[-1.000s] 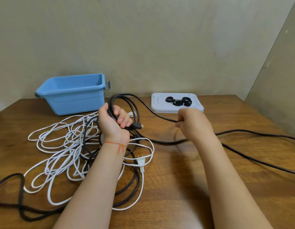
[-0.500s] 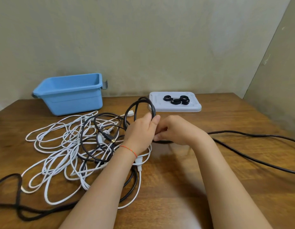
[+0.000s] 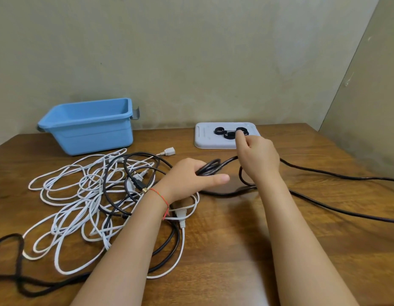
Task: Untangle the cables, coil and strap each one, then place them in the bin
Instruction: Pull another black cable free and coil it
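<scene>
**Left hand clamps the black coil while the right reaches for a strap**

The left hand [image 3: 191, 177] is wrapped around a few gathered loops of the thick black rubber-sheathed cable [image 3: 210, 167], fingers curled over the bundle and the thumb stretched out flat beneath it — a closed grip, low over the wooden tabletop [image 3: 246, 239]. A thin red thread bracelet [image 3: 161, 197] sits on that wrist.

Just right of the grip, the same black cable runs under the right hand [image 3: 259, 156] and then trails away in two long strands toward the table's right edge. The right hand is beyond the coil and slightly above it, index finger [image 3: 240, 138] extended, the other fingers loosely curled; its tip is at the small black looped straps [image 3: 230, 132] lying on a flat white plastic tray [image 3: 204, 140]. Whether the finger actually touches a strap I cannot tell.

To the left of the grip lies a loose tangle of thin white cable [image 3: 76, 195], with darker black loops and a black plug [image 3: 138, 184] threaded through it. A white plug [image 3: 181, 214] rests just under the left wrist.

Farther back and left of the tangle, against the wall, stands the light-blue rectangular plastic bin [image 3: 90, 133] — no cable is in it.
</scene>
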Tool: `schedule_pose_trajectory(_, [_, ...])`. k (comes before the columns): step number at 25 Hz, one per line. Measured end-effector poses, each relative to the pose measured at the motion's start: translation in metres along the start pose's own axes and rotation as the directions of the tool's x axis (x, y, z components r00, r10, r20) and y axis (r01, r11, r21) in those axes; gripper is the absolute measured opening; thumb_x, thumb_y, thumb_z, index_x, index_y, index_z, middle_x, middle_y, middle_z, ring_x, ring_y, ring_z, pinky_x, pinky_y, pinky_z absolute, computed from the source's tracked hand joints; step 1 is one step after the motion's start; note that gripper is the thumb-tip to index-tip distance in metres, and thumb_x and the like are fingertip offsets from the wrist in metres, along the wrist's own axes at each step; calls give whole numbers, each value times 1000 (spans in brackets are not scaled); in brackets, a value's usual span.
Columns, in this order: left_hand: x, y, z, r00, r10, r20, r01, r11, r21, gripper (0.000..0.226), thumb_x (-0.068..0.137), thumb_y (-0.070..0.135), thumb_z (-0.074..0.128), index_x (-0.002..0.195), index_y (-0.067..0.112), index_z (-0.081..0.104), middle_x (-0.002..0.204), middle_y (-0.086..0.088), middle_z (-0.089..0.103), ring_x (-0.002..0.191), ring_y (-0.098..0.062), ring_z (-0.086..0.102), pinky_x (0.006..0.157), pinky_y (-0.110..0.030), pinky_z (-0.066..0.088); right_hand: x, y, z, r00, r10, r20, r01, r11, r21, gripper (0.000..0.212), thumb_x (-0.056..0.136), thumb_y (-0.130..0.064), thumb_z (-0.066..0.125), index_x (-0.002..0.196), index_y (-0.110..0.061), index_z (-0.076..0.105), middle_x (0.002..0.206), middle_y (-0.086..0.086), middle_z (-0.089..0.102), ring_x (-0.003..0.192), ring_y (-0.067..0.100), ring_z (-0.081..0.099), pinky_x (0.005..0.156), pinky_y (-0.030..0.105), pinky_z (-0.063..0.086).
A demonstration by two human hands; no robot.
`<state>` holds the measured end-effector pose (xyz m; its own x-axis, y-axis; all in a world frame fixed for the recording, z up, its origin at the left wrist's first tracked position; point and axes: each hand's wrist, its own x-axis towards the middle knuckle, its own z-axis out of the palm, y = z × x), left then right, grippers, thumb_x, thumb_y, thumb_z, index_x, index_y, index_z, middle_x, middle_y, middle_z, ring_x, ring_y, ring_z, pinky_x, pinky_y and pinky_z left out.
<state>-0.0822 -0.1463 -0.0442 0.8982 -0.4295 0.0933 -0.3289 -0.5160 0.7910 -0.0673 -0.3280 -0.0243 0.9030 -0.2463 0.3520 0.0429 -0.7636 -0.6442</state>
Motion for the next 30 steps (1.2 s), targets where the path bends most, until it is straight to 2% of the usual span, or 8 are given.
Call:
schedule_pose_trajectory(2, [-1,1,-2,996,42,84,-10,937,-350,41,88,41,68,67,11,50,49,3,34,42,-14,30,45,-24,23,2,8,1,999,54,2,-54,979,198,61,102,-43,33,60,-1,48,59,14,50,56,20,40,56,32,30])
schedule_pose_trajectory(5, [0,-9,-16,984,137,115,22,546,-838,48,93,39,58,54,20,37,37,8,22,30,-8,19,40,-24,14,9,16,-1,994,105,-33,-96,972,215,72,102,-49,30,74,11,58,78,23,65,69,26,54,62,38,40])
schedule_pose_trajectory(10, [5,-20,-22,996,-88,-19,-20,-2,-1000,55,97,48,47,50,22,33,35,8,20,29,-7,18,36,-21,22,10,15,-7,966,37,256,-138,912,386,45,91,-47,63,67,-10,56,59,4,54,56,18,53,63,33,45])
schedule_pose_trajectory(13, [9,-24,-19,948,-309,-76,-42,117,-992,55,98,48,50,52,22,33,38,7,21,31,-9,20,37,-23,23,10,16,-9,897,-65,438,-312,608,730,13,93,-11,64,82,-9,56,63,6,54,66,21,64,75,36,54])
schedule_pose_trajectory(16, [10,-22,-15,930,-352,-103,-14,247,-969,55,99,47,48,53,21,32,39,7,19,33,-9,18,38,-24,23,9,13,-15,883,-68,464,-403,397,825,11,100,-13,53,89,-9,55,53,-1,39,45,15,48,57,31,50])
schedule_pose_trajectory(19, [9,-17,-14,949,-305,-85,20,327,-945,55,100,46,45,54,21,31,39,6,18,34,-10,18,39,-24,23,11,12,-19,907,69,416,-404,429,808,18,102,-22,48,96,-8,56,49,-4,23,38,12,20,42,25,29])
schedule_pose_trajectory(25, [14,-3,1,951,-302,-60,136,586,-799,49,102,42,46,61,16,45,47,2,29,39,-13,28,44,-25,27,10,6,-8,922,358,147,-339,564,753,18,98,-20,43,89,-11,55,57,-1,34,45,14,26,44,24,25])
schedule_pose_trajectory(30, [9,1,-16,954,-259,149,259,468,-845,47,99,41,45,59,17,46,40,8,22,29,-7,19,37,-20,13,5,15,-16,954,264,-141,-203,916,345,17,103,-26,42,106,-12,49,83,-2,53,73,20,49,62,33,35])
